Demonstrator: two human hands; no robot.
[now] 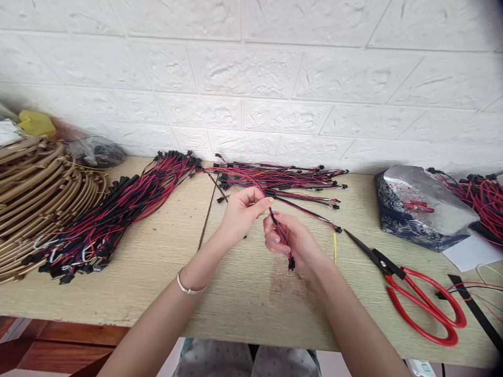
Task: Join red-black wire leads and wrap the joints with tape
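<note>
Between my two hands runs a wire harness point(280, 230) of red, blue and black strands, with a black connector at its lower end, below my right hand. My left hand point(245, 212) pinches it higher up between thumb and forefinger. A little lower, the curled fingers of my right hand point(288, 238) close around the same strands. From my left hand the red wire arcs away toward the back left. Behind the hands lies a loose spread of similar harnesses point(275, 178) with black connectors. My palms hide part of the held wires.
On the left is a thick bundle of harnesses point(129, 204) beside stacked bamboo-like hoops point(43, 193). Red-handled scissors point(420, 298) lie open at right, near a yellow strip point(335, 247). Behind them stands a patterned bag point(424, 209). A white brick wall point(259, 73) borders the table.
</note>
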